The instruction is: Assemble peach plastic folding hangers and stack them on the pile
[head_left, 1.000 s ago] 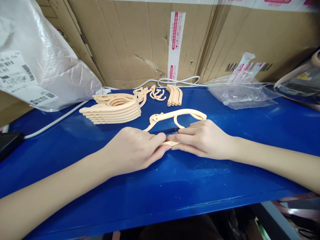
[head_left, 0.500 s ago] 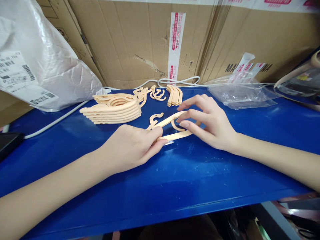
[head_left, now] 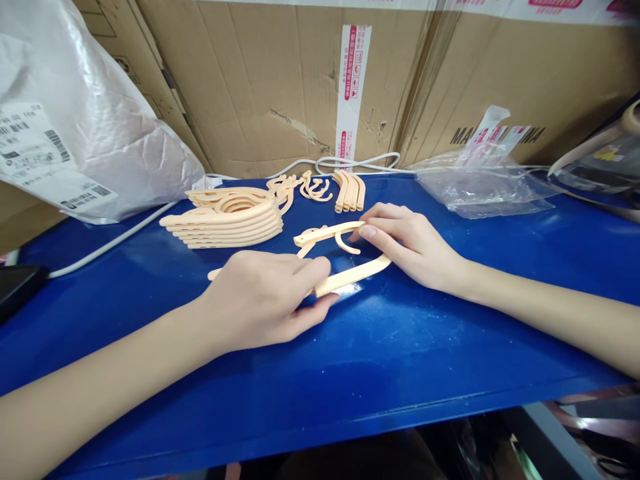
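watching from afar, i see the blue table [head_left: 380, 393] spread under the stack of cream arms [head_left: 225, 230] and the cardboard boxes [head_left: 260, 80] rise behind it. in front of the stack, my left hand [head_left: 270, 293] pinches one strip of a cream frame [head_left: 355, 275] between thumb and fingers; right of the stack, my right hand [head_left: 407, 241] has thumb and fingers closed on the frame's other end. aligning its strips seems the step in hand; the next move, i judge, calls for a steady left pinch and a small right-hand adjustment. right of the stack also lie curved tubes [head_left: 349, 190] and hooks [head_left: 317, 195].
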`<move>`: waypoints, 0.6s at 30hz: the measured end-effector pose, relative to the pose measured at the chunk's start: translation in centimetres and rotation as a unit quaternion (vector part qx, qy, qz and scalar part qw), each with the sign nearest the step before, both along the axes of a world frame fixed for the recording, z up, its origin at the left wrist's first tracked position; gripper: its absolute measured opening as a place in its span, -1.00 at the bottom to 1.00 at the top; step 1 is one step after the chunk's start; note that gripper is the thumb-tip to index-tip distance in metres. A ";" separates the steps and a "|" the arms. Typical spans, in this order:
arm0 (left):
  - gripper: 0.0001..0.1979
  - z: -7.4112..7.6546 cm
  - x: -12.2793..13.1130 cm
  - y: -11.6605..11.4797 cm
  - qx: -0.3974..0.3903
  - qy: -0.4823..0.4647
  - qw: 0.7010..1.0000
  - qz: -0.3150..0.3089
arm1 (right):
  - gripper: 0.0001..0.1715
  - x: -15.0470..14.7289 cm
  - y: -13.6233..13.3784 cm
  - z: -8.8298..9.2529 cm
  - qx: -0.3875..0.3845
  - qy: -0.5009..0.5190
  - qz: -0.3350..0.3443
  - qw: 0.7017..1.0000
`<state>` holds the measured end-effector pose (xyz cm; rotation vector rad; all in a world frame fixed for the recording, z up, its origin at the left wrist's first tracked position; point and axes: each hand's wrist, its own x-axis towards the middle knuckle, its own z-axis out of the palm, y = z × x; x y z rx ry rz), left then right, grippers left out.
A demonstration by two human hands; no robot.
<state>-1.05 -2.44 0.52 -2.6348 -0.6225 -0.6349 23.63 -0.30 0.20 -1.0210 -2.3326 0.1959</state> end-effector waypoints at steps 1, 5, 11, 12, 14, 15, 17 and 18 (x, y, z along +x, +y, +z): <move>-0.77 0.0 0.0 0.0 0.005 0.006 1.000 -0.015 | -0.51 0.0 0.0 0.0 0.001 -0.003 0.004 1.000; -0.78 0.3 0.0 0.2 0.015 0.026 0.999 -0.044 | -0.63 -0.1 -0.2 -0.2 0.012 -0.029 0.006 1.000; -0.77 0.4 0.2 0.9 0.029 0.053 0.998 -0.005 | -0.68 -0.1 -0.1 -0.4 0.011 -0.041 0.008 0.999; -0.79 0.4 0.3 1.0 0.028 0.052 0.998 -0.002 | -0.68 -0.1 -0.1 -0.4 0.013 -0.045 0.007 0.999; -0.82 0.2 0.3 1.1 0.034 0.052 0.998 0.012 | -0.69 -0.1 -0.1 -0.5 0.018 -0.052 0.002 0.998; -0.81 0.2 0.4 1.1 0.044 0.053 0.997 0.021 | -0.69 -0.1 -0.1 -0.5 0.020 -0.053 0.000 0.998; -0.77 0.1 0.4 1.1 0.066 0.057 0.995 0.043 | -0.69 -0.1 -0.1 -0.5 0.021 -0.051 -0.004 0.999; -0.74 0.0 0.4 1.0 0.074 0.060 0.994 0.055 | -0.68 -0.2 -0.1 -0.4 0.018 -0.049 -0.008 0.999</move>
